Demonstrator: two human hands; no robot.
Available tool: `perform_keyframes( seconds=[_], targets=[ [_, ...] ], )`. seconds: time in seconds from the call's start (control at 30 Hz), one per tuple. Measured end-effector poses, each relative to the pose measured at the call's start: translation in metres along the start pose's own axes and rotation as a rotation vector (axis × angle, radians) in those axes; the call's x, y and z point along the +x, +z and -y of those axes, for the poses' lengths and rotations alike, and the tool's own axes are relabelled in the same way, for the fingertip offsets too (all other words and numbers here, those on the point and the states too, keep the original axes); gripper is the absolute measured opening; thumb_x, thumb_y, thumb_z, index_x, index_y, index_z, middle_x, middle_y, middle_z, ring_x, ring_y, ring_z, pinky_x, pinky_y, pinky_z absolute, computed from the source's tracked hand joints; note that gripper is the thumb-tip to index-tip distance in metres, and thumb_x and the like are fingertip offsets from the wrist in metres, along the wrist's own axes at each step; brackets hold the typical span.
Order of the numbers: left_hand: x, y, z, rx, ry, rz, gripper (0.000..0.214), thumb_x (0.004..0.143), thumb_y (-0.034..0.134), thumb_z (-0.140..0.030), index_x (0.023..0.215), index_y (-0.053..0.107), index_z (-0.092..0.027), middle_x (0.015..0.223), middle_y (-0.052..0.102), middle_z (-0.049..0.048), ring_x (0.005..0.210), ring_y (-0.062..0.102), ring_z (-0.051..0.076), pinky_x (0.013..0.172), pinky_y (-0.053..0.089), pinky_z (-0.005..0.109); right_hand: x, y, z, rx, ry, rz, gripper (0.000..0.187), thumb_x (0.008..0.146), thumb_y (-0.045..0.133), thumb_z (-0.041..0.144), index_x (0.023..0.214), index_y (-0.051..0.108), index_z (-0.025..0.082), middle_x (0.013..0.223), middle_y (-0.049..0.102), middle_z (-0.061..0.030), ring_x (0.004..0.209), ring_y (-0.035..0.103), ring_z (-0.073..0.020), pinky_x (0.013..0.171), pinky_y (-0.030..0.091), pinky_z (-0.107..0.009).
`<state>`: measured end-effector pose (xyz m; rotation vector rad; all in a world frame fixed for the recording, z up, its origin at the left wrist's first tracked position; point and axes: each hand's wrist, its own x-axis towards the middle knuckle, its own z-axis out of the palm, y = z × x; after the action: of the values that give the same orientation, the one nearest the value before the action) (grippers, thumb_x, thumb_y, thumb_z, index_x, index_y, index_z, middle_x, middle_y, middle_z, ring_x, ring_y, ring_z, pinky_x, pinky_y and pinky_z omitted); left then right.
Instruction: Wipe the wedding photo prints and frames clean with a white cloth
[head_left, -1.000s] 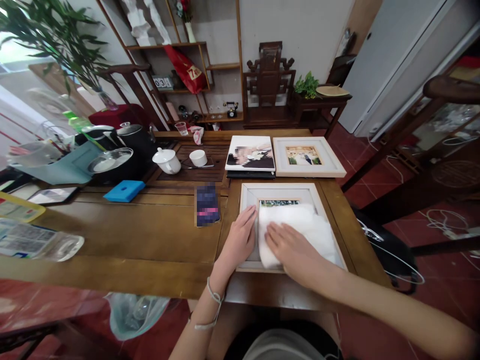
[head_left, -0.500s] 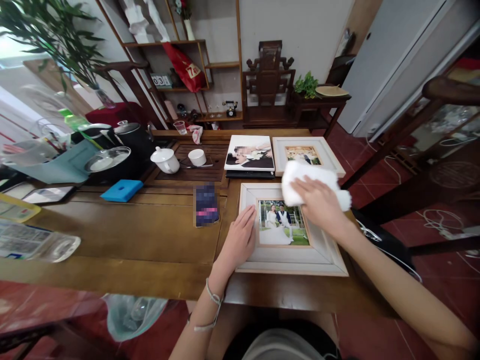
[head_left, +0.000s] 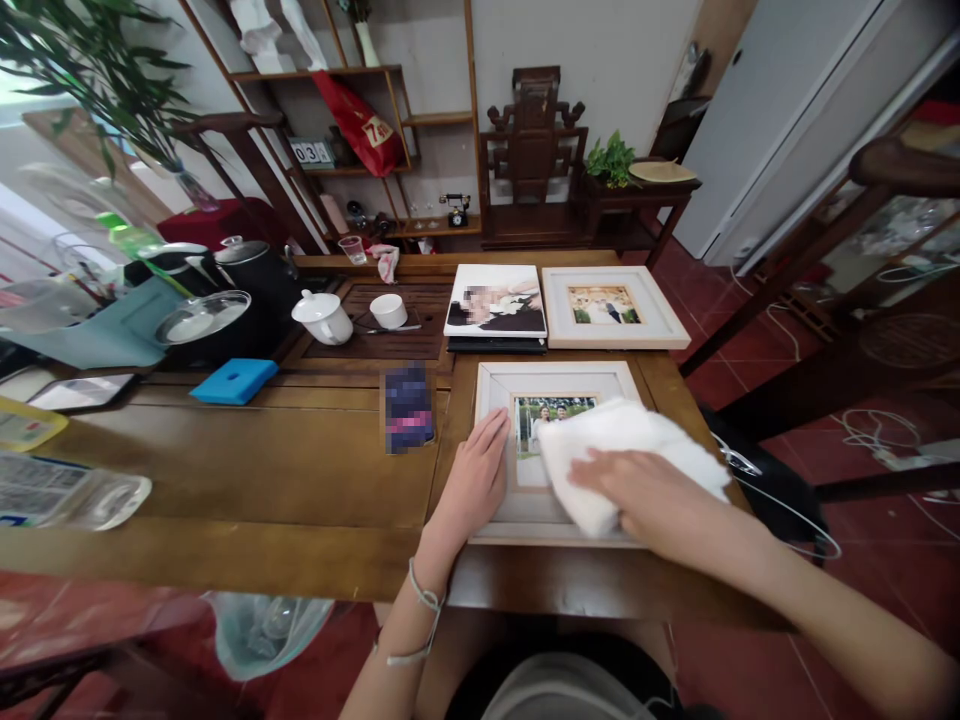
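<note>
A white picture frame with a photo of two people lies flat near the table's front edge. My left hand rests on its left border, fingers stretched out and flat. My right hand presses a white cloth onto the frame's right side, its fingers closed on the fabric. The cloth hides the lower right of the photo and the frame's right border. Behind it lie a second white picture frame and a photo album with a couple on its cover.
Left of the frame lies a dark blue item, blurred out. A white teapot and white cup stand on a tea tray. Further left are a blue block and a glass-lidded pot. A lined bin stands below.
My right hand has drawn the cloth from the frame's upper right corner down toward its lower right, over part of the photo. My left hand stays on the left border.
</note>
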<state>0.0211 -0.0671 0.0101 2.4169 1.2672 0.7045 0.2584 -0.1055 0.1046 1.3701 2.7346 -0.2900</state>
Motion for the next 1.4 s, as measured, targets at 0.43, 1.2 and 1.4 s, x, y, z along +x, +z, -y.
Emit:
perform_keyframes(
  seconds=[0.43, 1.2, 1.4],
  targets=[
    [-0.001, 0.002, 0.003, -0.048, -0.006, -0.021, 0.06, 0.089, 0.032, -0.003, 0.148, 0.032, -0.018, 0.153, 0.037, 0.0137, 0.145, 0.029, 0.025, 0.112, 0.037, 0.052, 0.069, 0.04, 0.017, -0.242, 0.035, -0.219, 0.062, 0.073, 0.048, -0.001, 0.135, 0.051, 0.004, 0.141, 0.052, -0.019, 0.132, 0.046, -0.0344, 0.101, 0.044, -0.043],
    [0.001, 0.0, 0.003, -0.003, -0.007, -0.005, 0.053, 0.094, 0.035, -0.009, 0.146, 0.037, -0.015, 0.152, 0.039, 0.0144, 0.145, 0.03, 0.026, 0.113, 0.036, 0.052, 0.033, 0.028, -0.093, -0.285, 0.238, -0.404, 0.065, 0.073, 0.05, 0.004, 0.138, 0.052, 0.015, 0.14, 0.054, -0.0155, 0.133, 0.043, -0.0357, 0.101, 0.042, -0.053],
    [0.002, -0.002, 0.0, 0.021, -0.017, -0.002, 0.05, 0.095, 0.033, -0.011, 0.145, 0.038, -0.015, 0.152, 0.04, 0.0138, 0.144, 0.031, 0.025, 0.114, 0.036, 0.05, -0.016, 0.042, -0.041, -0.33, 0.129, -0.315, 0.067, 0.065, 0.052, 0.001, 0.132, 0.056, 0.008, 0.134, 0.059, -0.0178, 0.13, 0.047, -0.0367, 0.102, 0.044, -0.049]
  ],
)
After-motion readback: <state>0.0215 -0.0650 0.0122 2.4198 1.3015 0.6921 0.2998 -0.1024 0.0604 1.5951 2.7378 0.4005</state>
